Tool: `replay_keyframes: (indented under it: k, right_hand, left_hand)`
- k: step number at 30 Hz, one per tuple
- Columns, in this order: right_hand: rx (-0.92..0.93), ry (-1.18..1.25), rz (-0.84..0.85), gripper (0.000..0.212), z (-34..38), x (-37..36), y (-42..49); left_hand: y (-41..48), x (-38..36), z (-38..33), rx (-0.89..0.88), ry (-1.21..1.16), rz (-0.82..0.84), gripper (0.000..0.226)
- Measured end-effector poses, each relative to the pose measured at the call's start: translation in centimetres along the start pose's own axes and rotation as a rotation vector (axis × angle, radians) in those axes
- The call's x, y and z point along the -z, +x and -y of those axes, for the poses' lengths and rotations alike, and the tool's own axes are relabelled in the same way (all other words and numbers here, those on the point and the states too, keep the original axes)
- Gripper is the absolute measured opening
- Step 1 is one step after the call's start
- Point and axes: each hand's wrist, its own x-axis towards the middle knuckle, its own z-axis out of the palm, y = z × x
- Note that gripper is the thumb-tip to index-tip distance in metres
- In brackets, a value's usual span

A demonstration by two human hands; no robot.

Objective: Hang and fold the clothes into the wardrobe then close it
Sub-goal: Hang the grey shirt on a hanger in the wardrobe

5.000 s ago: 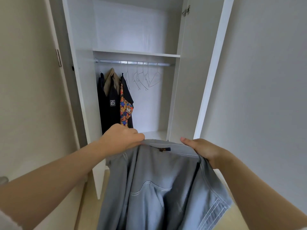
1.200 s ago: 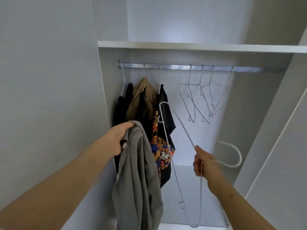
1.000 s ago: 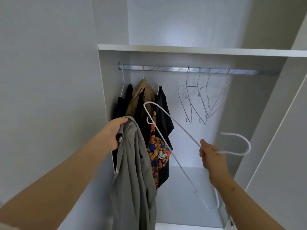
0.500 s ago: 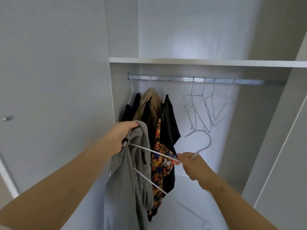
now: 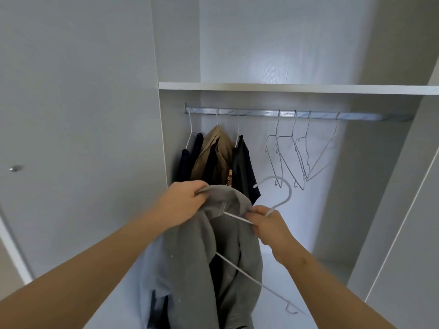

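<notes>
**Your left hand** (image 5: 183,203): fingers curled over the collar end of the grey shirt (image 5: 194,257), gripping the bunched cloth at its top.

**Your right hand** (image 5: 268,224): thumb and fingers pinched on the white hanger (image 5: 290,193) just below its hook, touching the shirt's collar edge.

**Grey shirt:** held up in front of the open wardrobe (image 5: 380,162), below the left end of the rail (image 5: 256,113). It hangs slack from your left hand and its lower part runs out of view at the bottom.

**White hanger:** hook upward, above your right hand. One arm passes from your fingers into the collar opening. The bottom bar slants down to the right, clear of the cloth.

**Rail, left end:** three garments hung close together, a navy one (image 5: 190,157), a tan one (image 5: 218,148) and a black one (image 5: 244,167). A patch of patterned cloth shows between the last two.

**Rail, middle to right:** four bare wire hangers (image 5: 294,129), bunched and tilted.

**Shelf** (image 5: 285,88): directly above the rail, spanning the compartment.

**Door panel, far left:** one small round knob (image 5: 16,168).
</notes>
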Motion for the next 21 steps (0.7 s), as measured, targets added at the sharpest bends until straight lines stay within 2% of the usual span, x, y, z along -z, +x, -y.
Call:
replay_keyframes:
  k: [1,3,6,8,9,12,13,16,17,18,19,21]
  right_hand:
    - [0.006,0.005,0.001,0.033,0.2,0.1,0.1]
    - [0.024,0.017,0.016,0.031,0.7,0.1,0.4]
    - [0.060,-0.039,-0.008,0.025,1.1,0.0,0.8]
    - [0.145,-0.129,-0.101,0.018,1.2,0.1,0.8]
    - [0.217,-0.179,-0.159,0.020,1.2,0.2,0.8]
    - [0.432,-0.342,-0.407,0.034,0.7,0.3,0.5]
    - [0.492,-0.358,-0.492,0.031,0.5,0.2,0.1]
    - [0.710,-0.535,-0.754,0.015,-1.0,0.2,-0.7]
    - [0.720,-0.553,-0.752,0.017,-1.6,0.4,-0.8]
    - [0.654,-0.520,-0.659,0.023,-2.0,0.6,-0.8]
    - [0.531,-0.475,-0.512,0.026,-2.4,0.8,-0.9]
    - [0.238,-0.550,-0.251,0.010,-3.4,0.9,-0.8]
  left_hand:
    - [0.2,-0.2,0.4,-0.134,0.240,0.002,0.022]
    - [0.3,-1.3,0.8,-0.239,0.432,0.129,0.027]
    - [0.6,-2.6,1.0,-0.203,0.287,0.229,0.012]
    - [0.9,-3.2,1.4,-0.182,0.168,0.172,0.013]
    - [1.0,-3.4,1.5,-0.164,0.128,0.127,0.014]
    - [1.4,-3.6,1.6,-0.102,-0.016,-0.022,0.010]
    - [1.5,-3.5,1.4,-0.093,-0.072,-0.049,0.008]
    - [2.0,-3.0,1.0,-0.111,-0.147,-0.074,0.027]
    - [2.2,-2.8,0.8,-0.117,-0.152,-0.100,0.030]
    - [2.4,-2.5,0.6,-0.120,-0.160,-0.129,0.032]
    - [2.6,-2.2,0.3,-0.122,-0.178,-0.157,0.032]
    - [2.9,-1.5,-0.2,-0.126,-0.227,-0.186,0.031]
